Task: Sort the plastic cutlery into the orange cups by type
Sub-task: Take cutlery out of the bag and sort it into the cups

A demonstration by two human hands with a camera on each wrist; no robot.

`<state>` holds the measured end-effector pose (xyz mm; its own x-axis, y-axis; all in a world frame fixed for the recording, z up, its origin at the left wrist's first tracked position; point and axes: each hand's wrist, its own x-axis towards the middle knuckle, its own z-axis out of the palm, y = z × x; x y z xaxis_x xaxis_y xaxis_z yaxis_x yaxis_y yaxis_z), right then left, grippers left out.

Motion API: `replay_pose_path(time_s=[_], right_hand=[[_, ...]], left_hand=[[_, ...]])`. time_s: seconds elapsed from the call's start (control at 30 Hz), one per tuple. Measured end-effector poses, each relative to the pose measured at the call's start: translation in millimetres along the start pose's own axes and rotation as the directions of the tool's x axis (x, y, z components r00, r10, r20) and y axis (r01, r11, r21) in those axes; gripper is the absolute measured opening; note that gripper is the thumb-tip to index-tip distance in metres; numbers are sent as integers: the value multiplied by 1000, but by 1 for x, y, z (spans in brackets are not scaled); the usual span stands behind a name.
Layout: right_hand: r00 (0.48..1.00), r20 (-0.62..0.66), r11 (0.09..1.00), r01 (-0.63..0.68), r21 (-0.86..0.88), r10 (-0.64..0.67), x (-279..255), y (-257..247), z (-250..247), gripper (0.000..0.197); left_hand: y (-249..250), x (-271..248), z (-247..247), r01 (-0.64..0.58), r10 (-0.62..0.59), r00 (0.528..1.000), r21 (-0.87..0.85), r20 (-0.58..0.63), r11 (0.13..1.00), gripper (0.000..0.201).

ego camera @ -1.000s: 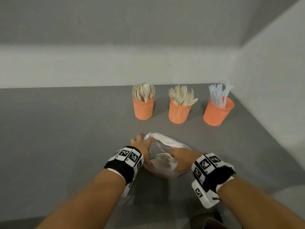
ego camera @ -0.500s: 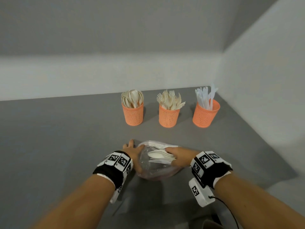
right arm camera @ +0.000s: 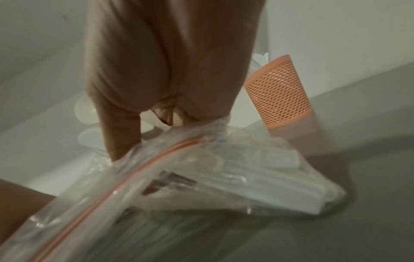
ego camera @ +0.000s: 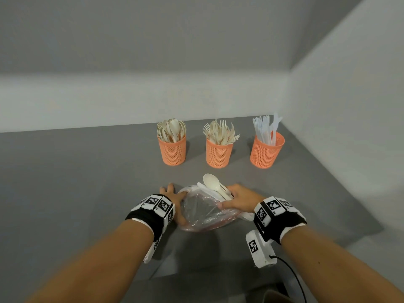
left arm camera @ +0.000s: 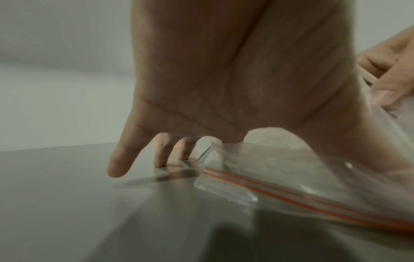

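Three orange mesh cups stand in a row at the back: one with spoons [ego camera: 172,149], one with forks [ego camera: 219,153] and one with knives [ego camera: 266,152], also seen in the right wrist view [right arm camera: 277,92]. A clear zip bag [ego camera: 203,213] lies on the grey table in front of me. My left hand [ego camera: 172,195] pinches the bag's left edge [left arm camera: 224,145] while its other fingers rest straight on the table. My right hand [ego camera: 232,194] grips a small bundle of cutlery at the bag's mouth. The bundle's spoon [ego camera: 211,181] sticks out towards the cups.
White walls meet in a corner just behind and right of the knife cup. The grey table [ego camera: 76,182] stretches bare to the left. A cable [ego camera: 293,274] hangs from my right wrist device near the table's front edge.
My right hand has drawn the cutlery bundle up out of the bag, and the spoon's bowl now shows beyond the bag's far edge. My left hand stays on the bag.
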<state>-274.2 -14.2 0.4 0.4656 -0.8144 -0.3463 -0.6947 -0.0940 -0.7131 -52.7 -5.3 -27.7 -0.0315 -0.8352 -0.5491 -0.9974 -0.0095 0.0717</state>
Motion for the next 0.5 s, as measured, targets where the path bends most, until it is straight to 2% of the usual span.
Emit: replay_pose_path(time_s=[0.07, 0.13, 0.2, 0.27, 0.37, 0.5], right_hand=[[1000, 18, 998, -8, 70, 6, -2, 1, -2, 18], [1000, -27, 992, 4, 130, -1, -3, 0, -3, 14], [997, -73, 987, 27, 161, -15, -1, 0, -2, 18], [994, -106, 988, 42, 152, -26, 1, -1, -1, 24], [979, -203, 967, 73, 243, -23, 3, -3, -5, 19], [967, -254, 940, 65, 335, 24, 4, 1, -10, 10]], left_hand=[[3, -2, -4, -25, 25, 1000, -23, -7, 999, 96], [12, -8, -13, -98, 89, 989, -74, -120, 992, 85], [23, -11, -23, -245, 176, 937, -209, -303, 947, 73], [31, -9, -31, -362, 222, 881, -291, -418, 886, 56], [27, 0, -30, -371, 187, 855, -319, -484, 872, 21], [26, 0, -29, -401, 160, 805, -324, -572, 857, 14]])
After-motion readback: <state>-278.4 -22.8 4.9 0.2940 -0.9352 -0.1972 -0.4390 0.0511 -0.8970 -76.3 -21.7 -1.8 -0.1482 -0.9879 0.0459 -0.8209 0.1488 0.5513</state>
